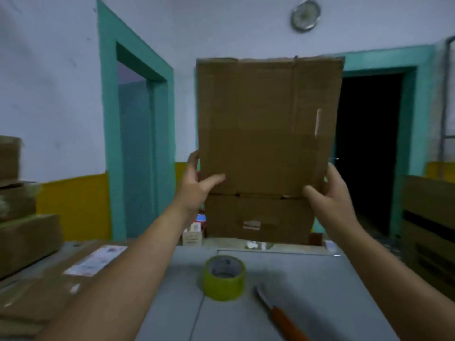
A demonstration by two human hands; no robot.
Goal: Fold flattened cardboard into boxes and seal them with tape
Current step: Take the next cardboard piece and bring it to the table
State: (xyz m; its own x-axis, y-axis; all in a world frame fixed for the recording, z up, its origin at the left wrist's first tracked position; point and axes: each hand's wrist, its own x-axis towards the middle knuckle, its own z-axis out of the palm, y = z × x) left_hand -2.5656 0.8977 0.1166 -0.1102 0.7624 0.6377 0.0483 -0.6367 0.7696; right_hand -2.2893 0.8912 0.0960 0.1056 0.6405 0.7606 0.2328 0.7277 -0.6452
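Observation:
A flattened brown cardboard box (266,134) stands upright in the air above the grey table (320,279), held from both sides. My left hand (197,183) grips its left edge, thumb on the front face. My right hand (327,188) grips its right edge the same way. The lower flaps hang below my hands and bear torn tape marks. A roll of yellow-green tape (224,276) sits on the table just in front of me. An orange-handled cutter (278,313) lies to the right of the roll.
Flat cardboard with a white label (96,260) lies on the left of the table. Stacked boxes (24,217) stand at far left, more cartons (428,222) at far right. Small items (193,232) sit behind the table. Two teal-framed doorways lie beyond.

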